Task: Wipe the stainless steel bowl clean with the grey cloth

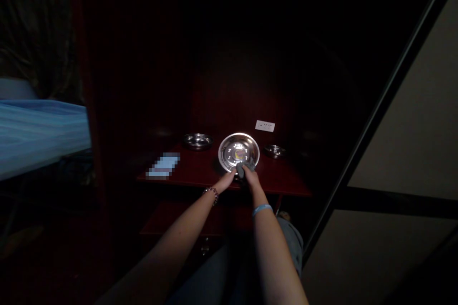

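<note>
Near the front edge of the tabletop, my left hand grips the tilted metal bowl while my right hand clasps a grey cloth against it, seemingly wiping, which calls for steady support.

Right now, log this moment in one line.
left hand: holds bowl, near rim | right hand: cloth, at bowl's rim | bowl: tilted, inside facing camera | on shelf: left dish, right dish
</note>
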`<state>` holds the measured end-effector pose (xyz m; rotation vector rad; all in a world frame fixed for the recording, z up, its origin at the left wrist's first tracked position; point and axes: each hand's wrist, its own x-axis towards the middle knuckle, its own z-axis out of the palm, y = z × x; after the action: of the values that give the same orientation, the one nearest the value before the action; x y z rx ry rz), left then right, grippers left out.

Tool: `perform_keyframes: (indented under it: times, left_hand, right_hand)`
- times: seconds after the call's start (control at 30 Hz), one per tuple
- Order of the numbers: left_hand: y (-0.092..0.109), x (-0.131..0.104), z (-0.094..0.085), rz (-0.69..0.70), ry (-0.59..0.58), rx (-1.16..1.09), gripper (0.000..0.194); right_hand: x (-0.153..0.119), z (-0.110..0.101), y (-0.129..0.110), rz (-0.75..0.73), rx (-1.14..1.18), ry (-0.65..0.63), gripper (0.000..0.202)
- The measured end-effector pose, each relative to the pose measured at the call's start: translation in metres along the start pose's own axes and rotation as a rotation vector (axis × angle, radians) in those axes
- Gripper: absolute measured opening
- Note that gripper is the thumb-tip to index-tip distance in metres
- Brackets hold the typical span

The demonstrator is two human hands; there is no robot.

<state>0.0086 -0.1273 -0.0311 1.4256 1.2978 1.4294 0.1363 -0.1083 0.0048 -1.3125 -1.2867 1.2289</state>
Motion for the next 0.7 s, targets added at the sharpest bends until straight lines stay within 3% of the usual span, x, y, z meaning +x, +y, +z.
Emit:
perform_keyframes:
  times: [0.33, 0.47, 0.57, 0.7]
  left_hand:
    - [0.000, -0.007, -0.001, 0.004, 0.008, 0.024, 0.062]
    - [0.003, -0.005, 0.000, 0.006, -0.044, 0.030, 0.066]
    - [0.009, -0.006, -0.001, 0.015, -0.091, 0.020, 0.069]
    - [0.019, -0.018, -0.001, 0.070, -0.154, 0.014, 0.070]
  right_hand:
    - [0.000, -0.011, 0.001, -0.018, -0.143, 0.099, 0.056]
    - [-0.003, -0.019, -0.005, -0.035, -0.262, 0.139, 0.061]
    - [-0.005, -0.033, -0.021, -0.044, -0.471, 0.171, 0.066]
    - [-0.009, -0.067, -0.039, -0.117, -0.755, 0.236, 0.070]
